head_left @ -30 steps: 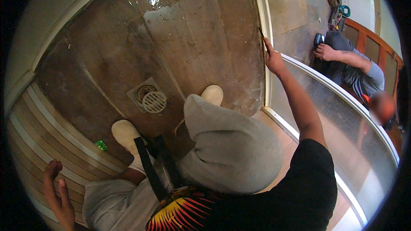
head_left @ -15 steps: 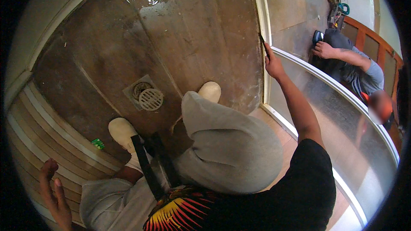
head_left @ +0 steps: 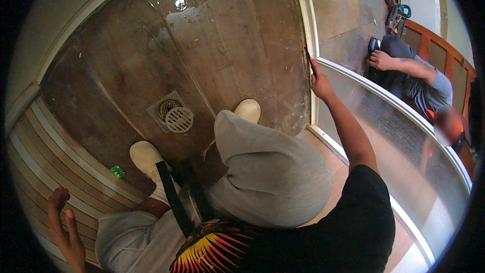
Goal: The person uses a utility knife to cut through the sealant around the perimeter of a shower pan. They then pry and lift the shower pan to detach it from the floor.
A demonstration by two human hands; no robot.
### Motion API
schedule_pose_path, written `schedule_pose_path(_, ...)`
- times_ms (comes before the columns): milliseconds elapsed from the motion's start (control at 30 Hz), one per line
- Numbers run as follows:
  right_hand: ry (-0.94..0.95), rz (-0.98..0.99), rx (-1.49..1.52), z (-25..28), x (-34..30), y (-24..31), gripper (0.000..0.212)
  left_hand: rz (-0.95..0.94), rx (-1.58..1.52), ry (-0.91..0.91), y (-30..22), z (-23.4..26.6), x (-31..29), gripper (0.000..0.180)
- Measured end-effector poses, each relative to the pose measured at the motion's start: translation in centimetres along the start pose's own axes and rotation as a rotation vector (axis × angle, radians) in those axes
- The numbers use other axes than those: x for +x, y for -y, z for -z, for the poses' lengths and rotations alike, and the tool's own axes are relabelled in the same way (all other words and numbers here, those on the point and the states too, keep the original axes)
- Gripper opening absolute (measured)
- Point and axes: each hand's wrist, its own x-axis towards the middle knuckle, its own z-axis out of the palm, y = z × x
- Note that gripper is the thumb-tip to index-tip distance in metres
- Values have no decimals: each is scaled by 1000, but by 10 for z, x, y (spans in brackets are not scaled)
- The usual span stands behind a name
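Note:
My right hand (head_left: 322,86) reaches out to the right and is closed around a slim black tool (head_left: 311,65). The tool's thin tip lies against the seam between the brown, stained floor (head_left: 227,50) and the white frame (head_left: 309,20); whether it is a blade or a scraper is too small to tell. Over the striped, slatted surface at the lower left, my left hand (head_left: 65,222) hangs in the air with nothing in it, thumb apart from the loosely bent fingers.
A round drain grate (head_left: 179,120) lies partly off its drain hole (head_left: 168,107) between my feet. A small green packet (head_left: 117,171) lies by my left shoe (head_left: 145,159). Beyond the glass panel (head_left: 399,116), another person (head_left: 429,78) crouches beside tools (head_left: 396,15). Wet patches (head_left: 180,2) shine on the far floor.
My right hand and the black tool have slid slightly toward me along the edge of the white frame. My left hand stays nearly where it was.

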Motion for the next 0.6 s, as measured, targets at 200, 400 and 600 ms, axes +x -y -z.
schedule_pose_path(200,-17,-24,17,-7,-5,7,67,-3,23,3,-4,0,0,38)
schedule_pose_path(400,9,-53,-54,-10,-10,7,67,0,26,-15,-5,-2,-1,38)
schedule_pose_path(600,-43,21,39,-13,-14,2,69,-42,36,-6,-10,-2,1,38)
